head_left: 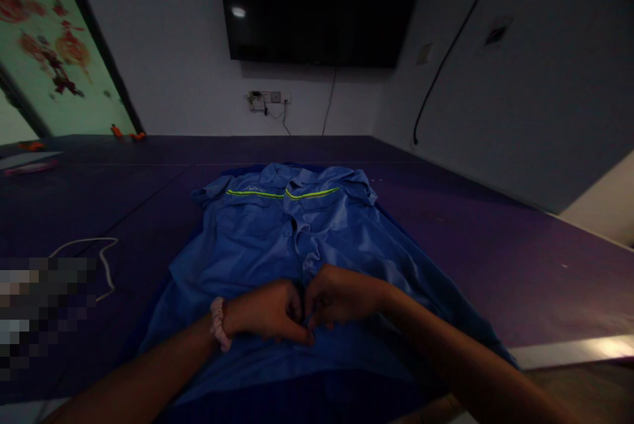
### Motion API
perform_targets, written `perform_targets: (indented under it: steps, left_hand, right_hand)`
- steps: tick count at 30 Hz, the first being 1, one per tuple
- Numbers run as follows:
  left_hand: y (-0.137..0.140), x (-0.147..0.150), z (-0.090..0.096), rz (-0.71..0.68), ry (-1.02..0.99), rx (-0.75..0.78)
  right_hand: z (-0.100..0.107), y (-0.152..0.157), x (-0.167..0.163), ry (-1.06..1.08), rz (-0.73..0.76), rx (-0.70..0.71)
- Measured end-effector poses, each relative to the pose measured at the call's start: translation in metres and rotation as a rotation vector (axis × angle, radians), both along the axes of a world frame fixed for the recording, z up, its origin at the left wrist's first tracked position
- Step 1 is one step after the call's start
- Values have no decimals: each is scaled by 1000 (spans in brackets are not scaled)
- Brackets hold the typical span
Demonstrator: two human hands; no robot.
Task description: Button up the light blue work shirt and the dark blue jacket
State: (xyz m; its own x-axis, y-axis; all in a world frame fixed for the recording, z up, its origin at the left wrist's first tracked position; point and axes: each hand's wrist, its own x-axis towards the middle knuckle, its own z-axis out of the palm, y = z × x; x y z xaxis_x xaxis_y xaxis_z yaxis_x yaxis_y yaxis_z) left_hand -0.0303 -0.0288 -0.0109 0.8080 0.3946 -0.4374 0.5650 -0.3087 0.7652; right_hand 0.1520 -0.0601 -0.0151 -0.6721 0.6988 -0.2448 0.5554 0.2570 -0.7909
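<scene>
A blue short-sleeved work shirt (247,246) lies spread out front side up, its collar away from me and a yellow-green stripe across the chest. Its front edges meet loosely down the middle, with gaps between them higher up. My left hand (272,310) and my right hand (341,295) come together low on this front opening. Both have their fingers closed in a pinch on the shirt's front edge. Any button between the fingertips is hidden. A pink scrunchie (220,323) circles my left wrist. Darker blue cloth (297,401) shows beneath the shirt.
The shirt rests on a wide purple surface (495,246) with a pale front edge. At left lie a white cable (106,265) and a pixelated patch. A large black screen (321,8) hangs on the far wall above sockets (270,99). Small orange objects (116,130) sit far left.
</scene>
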Motion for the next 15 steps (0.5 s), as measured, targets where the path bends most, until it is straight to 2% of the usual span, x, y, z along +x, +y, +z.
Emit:
perform_targets:
  steps: [5, 9, 15]
  left_hand:
    - [0, 0, 2, -77, 0, -21]
    - [-1, 0, 4, -128, -29, 22]
    - [-3, -2, 6, -185, -32, 78]
  right_hand:
    - [2, -1, 0, 27, 6, -40]
    - [1, 0, 2, 63, 10, -102]
    - [-3, 0, 1, 150, -10, -121]
